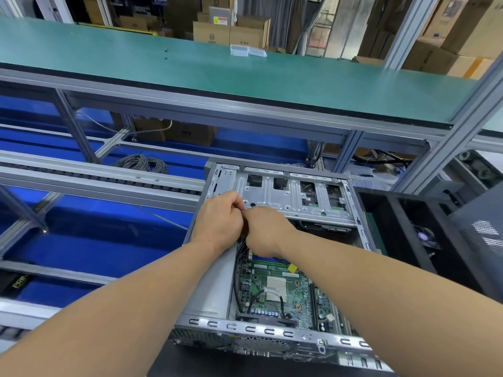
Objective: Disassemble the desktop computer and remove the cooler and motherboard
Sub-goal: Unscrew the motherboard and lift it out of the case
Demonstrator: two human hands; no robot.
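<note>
An open desktop computer case (206, 284) lies flat in front of me. Its green motherboard (288, 292) shows inside, with a bare CPU socket (275, 289) at its middle and black cables (241, 284) along the left edge. A silver drive cage (283, 198) spans the far end. My left hand (217, 220) and my right hand (268, 229) meet over the case's far left corner, fingers curled and pinching something small between them. What they hold is hidden; black cables run up beneath the hands.
A black computer tower (468, 240) stands to the right of the case. A green-topped shelf (217, 69) runs above, carrying clear plastic boxes (246, 50). Blue surfaces, metal rails (95, 183) and a coil of grey wire (141, 162) lie to the left. Cardboard boxes stand behind.
</note>
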